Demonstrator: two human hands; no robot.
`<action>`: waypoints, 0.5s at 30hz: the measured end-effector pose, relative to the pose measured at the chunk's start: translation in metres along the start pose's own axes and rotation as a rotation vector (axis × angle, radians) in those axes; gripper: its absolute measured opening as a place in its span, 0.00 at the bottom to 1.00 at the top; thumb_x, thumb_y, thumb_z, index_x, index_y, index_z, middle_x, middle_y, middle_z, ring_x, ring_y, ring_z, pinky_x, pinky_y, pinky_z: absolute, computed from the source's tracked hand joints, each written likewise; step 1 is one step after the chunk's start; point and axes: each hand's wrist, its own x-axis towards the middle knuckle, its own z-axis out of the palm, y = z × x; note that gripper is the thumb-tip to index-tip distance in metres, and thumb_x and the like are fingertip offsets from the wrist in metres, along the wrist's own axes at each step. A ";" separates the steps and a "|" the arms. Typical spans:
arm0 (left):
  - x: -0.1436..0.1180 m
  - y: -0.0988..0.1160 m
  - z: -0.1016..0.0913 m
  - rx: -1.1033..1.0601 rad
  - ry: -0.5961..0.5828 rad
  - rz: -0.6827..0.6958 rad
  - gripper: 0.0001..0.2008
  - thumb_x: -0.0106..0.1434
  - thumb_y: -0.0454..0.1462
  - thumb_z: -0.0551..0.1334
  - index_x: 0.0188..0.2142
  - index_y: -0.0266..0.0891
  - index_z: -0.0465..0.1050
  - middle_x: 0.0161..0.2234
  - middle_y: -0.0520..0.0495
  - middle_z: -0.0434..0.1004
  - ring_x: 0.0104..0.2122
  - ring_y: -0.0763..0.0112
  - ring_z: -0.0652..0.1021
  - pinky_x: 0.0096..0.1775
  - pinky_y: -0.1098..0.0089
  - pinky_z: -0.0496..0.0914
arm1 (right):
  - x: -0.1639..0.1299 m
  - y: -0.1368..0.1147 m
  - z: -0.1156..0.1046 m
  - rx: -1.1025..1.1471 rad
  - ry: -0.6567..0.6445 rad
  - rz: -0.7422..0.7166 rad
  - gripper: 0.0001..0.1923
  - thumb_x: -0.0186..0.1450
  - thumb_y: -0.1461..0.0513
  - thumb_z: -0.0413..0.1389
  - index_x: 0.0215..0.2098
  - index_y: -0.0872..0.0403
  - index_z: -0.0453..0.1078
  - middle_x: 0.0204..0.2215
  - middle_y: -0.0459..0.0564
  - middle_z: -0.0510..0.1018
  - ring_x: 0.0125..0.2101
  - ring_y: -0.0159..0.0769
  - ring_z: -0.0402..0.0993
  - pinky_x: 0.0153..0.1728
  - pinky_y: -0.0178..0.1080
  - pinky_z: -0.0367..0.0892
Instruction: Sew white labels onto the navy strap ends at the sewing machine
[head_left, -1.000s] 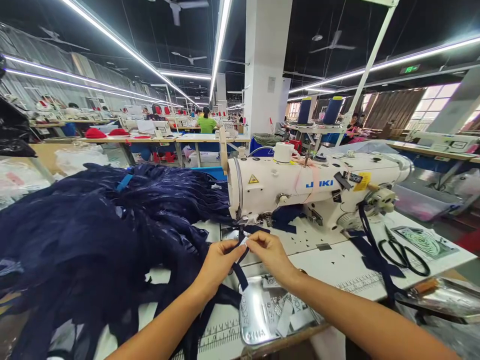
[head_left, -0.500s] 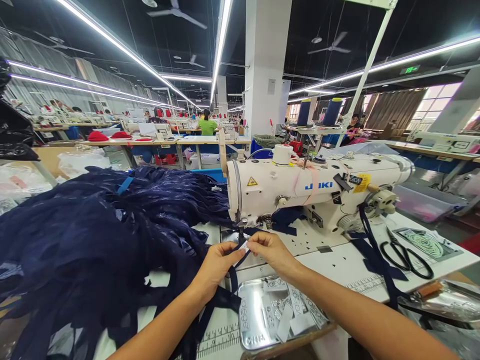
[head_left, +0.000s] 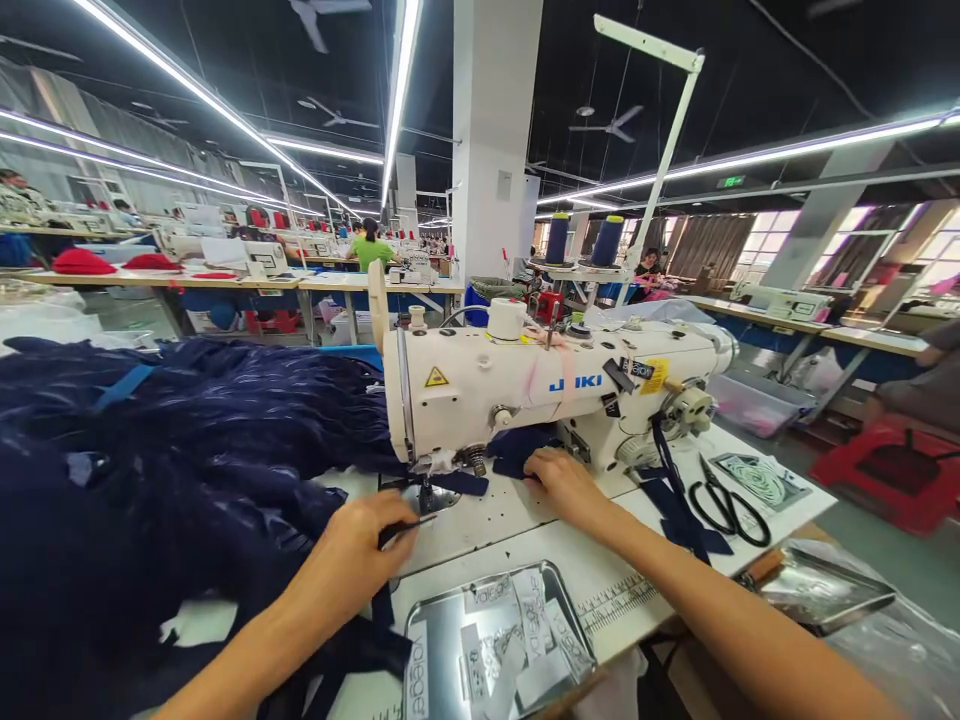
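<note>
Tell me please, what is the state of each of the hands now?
Left hand: closed, holding a thin dark item.
Right hand: at the navy fabric; whether it grips any cannot be told.

Navy fabric; white machine, blue lettering; black scissors.

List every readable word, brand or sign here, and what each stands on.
"JUKI", U partly covered: sewing machine.
"valege": white labels in the metal tray.
"valege": black label on the machine.
Warning triangle: the machine's end.
Too small or blurred: yellow sticker, green sign, ruler scale, smaller label print.
</note>
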 end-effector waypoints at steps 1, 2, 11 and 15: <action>0.005 -0.001 0.002 0.211 0.048 0.164 0.10 0.56 0.31 0.52 0.23 0.37 0.69 0.23 0.49 0.69 0.23 0.71 0.69 0.28 0.71 0.62 | 0.002 0.008 0.001 -0.099 -0.011 0.003 0.05 0.58 0.67 0.52 0.30 0.57 0.69 0.31 0.52 0.74 0.36 0.39 0.68 0.35 0.37 0.59; 0.010 -0.003 0.006 0.400 0.078 0.316 0.11 0.56 0.28 0.50 0.24 0.36 0.69 0.24 0.48 0.70 0.24 0.70 0.69 0.29 0.69 0.61 | 0.005 0.014 0.004 -0.152 -0.022 -0.002 0.05 0.58 0.68 0.52 0.30 0.58 0.70 0.31 0.53 0.74 0.36 0.41 0.68 0.35 0.38 0.59; 0.010 -0.027 0.043 0.769 0.006 0.615 0.12 0.55 0.23 0.49 0.23 0.35 0.66 0.21 0.48 0.69 0.20 0.70 0.67 0.28 0.66 0.57 | 0.001 0.018 0.010 -0.223 0.058 0.000 0.11 0.57 0.73 0.46 0.28 0.59 0.69 0.28 0.58 0.74 0.32 0.42 0.68 0.35 0.41 0.55; -0.002 -0.027 0.036 0.823 -0.035 0.669 0.10 0.56 0.25 0.51 0.23 0.34 0.67 0.22 0.47 0.71 0.22 0.69 0.68 0.29 0.66 0.55 | -0.009 -0.003 0.006 0.066 0.224 0.009 0.09 0.59 0.70 0.47 0.27 0.56 0.67 0.27 0.52 0.73 0.31 0.39 0.67 0.33 0.39 0.55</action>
